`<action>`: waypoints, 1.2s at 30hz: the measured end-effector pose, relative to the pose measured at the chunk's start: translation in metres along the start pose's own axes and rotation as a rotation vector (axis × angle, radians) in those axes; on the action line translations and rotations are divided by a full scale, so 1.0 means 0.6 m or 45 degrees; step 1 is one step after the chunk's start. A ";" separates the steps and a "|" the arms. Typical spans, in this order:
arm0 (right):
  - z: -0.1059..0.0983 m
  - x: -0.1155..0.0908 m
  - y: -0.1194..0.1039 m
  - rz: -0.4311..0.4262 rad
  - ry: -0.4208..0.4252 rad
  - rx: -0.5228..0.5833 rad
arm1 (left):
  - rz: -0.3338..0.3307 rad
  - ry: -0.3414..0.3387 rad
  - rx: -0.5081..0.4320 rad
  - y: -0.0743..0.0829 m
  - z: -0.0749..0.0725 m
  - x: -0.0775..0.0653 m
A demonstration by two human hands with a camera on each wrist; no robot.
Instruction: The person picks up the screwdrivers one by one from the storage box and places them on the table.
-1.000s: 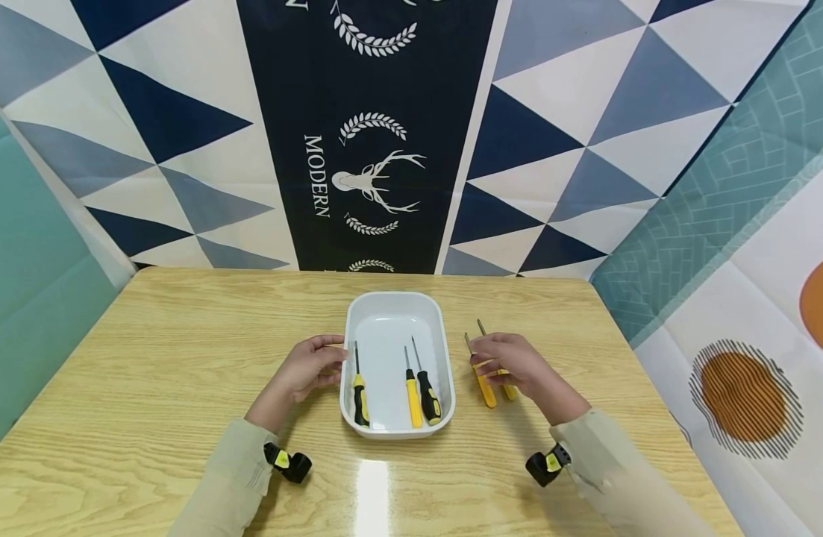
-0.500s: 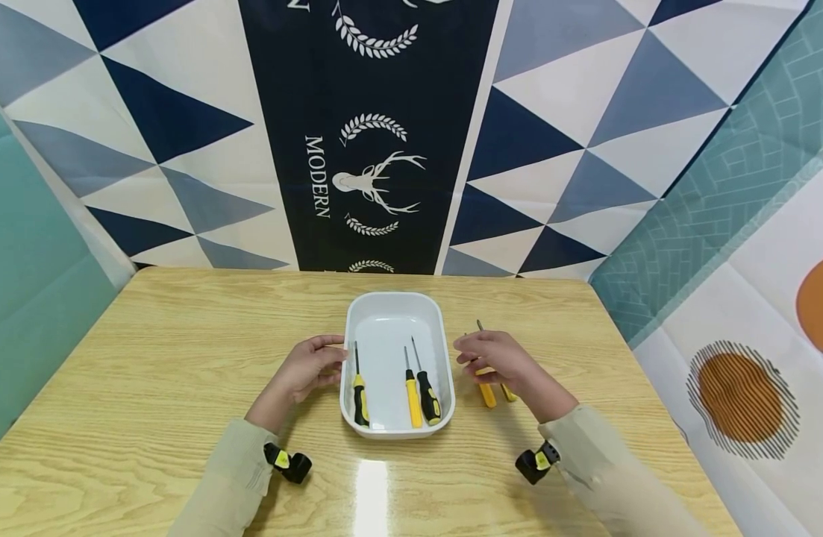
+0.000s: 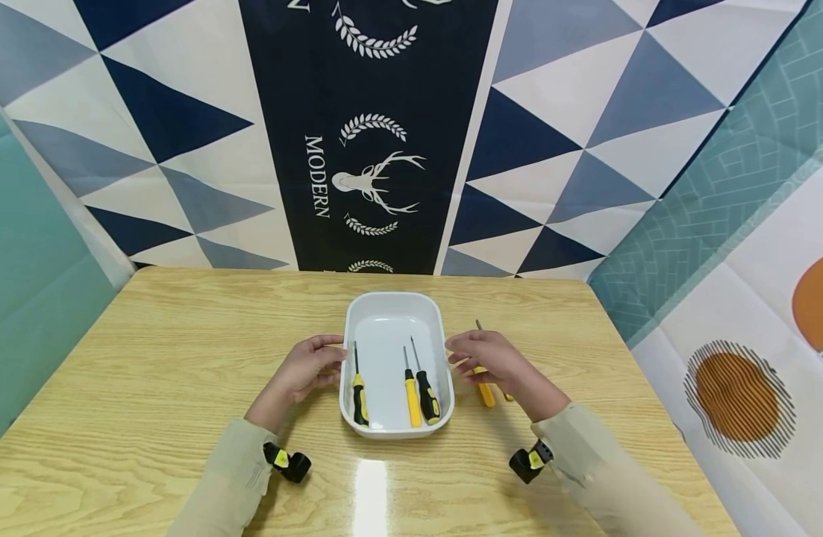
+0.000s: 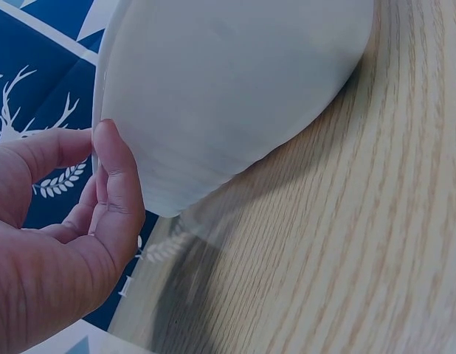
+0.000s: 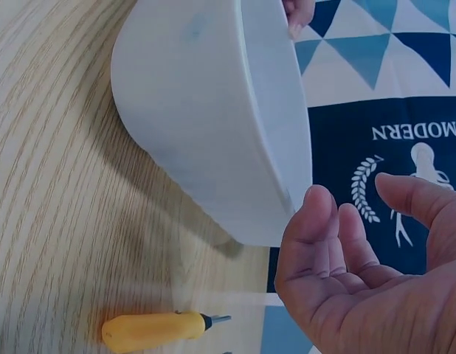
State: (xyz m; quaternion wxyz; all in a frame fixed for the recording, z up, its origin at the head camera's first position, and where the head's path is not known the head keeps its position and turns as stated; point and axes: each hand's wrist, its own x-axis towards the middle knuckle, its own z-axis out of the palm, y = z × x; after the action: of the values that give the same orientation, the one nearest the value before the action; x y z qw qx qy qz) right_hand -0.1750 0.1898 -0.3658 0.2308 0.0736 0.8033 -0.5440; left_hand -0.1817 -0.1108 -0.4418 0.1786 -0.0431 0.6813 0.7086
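Observation:
A white plastic tray stands on the table, with black-and-yellow screwdrivers and a yellow-handled screwdriver lying inside. My left hand pinches the tray's left rim; in the left wrist view its thumb and fingers meet across the edge. Fingertips of my right hand are right at the opposite rim, while the thumb stands apart in the right wrist view. Beneath the right hand, partly covered by it, a yellow-handled screwdriver lies on the table beside another one.
The wooden table reaches back to a patterned wall cloth. Another printed cloth hangs along the right side. Small black cameras are strapped to both wrists, over the sleeves.
My right hand has moved left, from over the loose screwdrivers to the tray's right rim. The left hand keeps its place, and the tray has barely shifted.

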 end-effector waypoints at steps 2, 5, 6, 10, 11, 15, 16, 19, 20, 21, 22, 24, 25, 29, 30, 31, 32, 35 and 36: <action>0.002 0.000 -0.001 -0.003 -0.001 0.005 | 0.000 -0.002 -0.002 0.000 0.000 0.000; 0.004 0.001 -0.004 -0.002 -0.003 0.009 | -0.001 -0.003 -0.002 0.001 0.000 0.000; 0.006 0.001 -0.005 -0.002 -0.002 0.011 | -0.002 -0.003 -0.001 0.001 0.000 0.000; 0.011 0.002 -0.008 0.002 -0.010 0.014 | -0.005 0.006 0.002 0.000 0.001 0.001; 0.013 0.002 -0.009 0.002 -0.013 0.015 | -0.007 0.009 0.004 0.000 0.001 0.001; 0.020 0.004 -0.011 0.006 -0.031 0.028 | -0.013 0.018 0.009 0.001 0.002 0.000; 0.022 0.005 -0.011 0.009 -0.034 0.033 | -0.014 0.018 0.010 0.001 0.002 0.000; 0.026 0.007 -0.013 0.018 -0.039 0.044 | -0.016 0.016 0.010 0.002 0.003 -0.001; 0.028 0.007 -0.013 0.020 -0.043 0.043 | -0.017 0.014 0.008 0.002 0.003 -0.001; 0.029 0.007 -0.014 0.022 -0.044 0.042 | -0.016 0.013 0.006 0.003 0.003 -0.001; 0.030 0.007 -0.015 0.022 -0.046 0.038 | -0.016 0.011 0.006 0.003 0.003 -0.001; 0.032 0.008 -0.017 0.025 -0.045 0.032 | -0.015 0.008 0.005 0.003 0.003 -0.001; 0.033 0.008 -0.018 0.026 -0.046 0.032 | -0.015 0.009 0.006 0.003 0.003 -0.001; 0.038 0.009 -0.019 0.018 -0.052 0.033 | -0.012 0.009 0.011 0.004 0.003 -0.002; 0.039 0.009 -0.019 0.014 -0.056 0.035 | -0.011 0.009 0.012 0.004 0.003 -0.002; 0.040 0.009 -0.019 0.011 -0.061 0.038 | -0.011 0.008 0.012 0.004 0.003 -0.002; 0.041 0.009 -0.018 0.007 -0.065 0.038 | -0.010 0.006 0.012 0.004 0.003 -0.002; 0.045 0.008 -0.016 -0.004 -0.076 0.042 | -0.010 0.003 0.013 0.004 0.002 -0.002; 0.046 0.009 -0.016 -0.007 -0.078 0.045 | -0.009 0.002 0.013 0.004 0.002 -0.002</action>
State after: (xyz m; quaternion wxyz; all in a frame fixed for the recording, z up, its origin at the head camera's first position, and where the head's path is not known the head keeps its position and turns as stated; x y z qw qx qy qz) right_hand -0.1750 0.1603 -0.3685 0.2526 0.0588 0.7864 -0.5607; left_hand -0.1810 -0.1097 -0.4391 0.1810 -0.0452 0.6849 0.7044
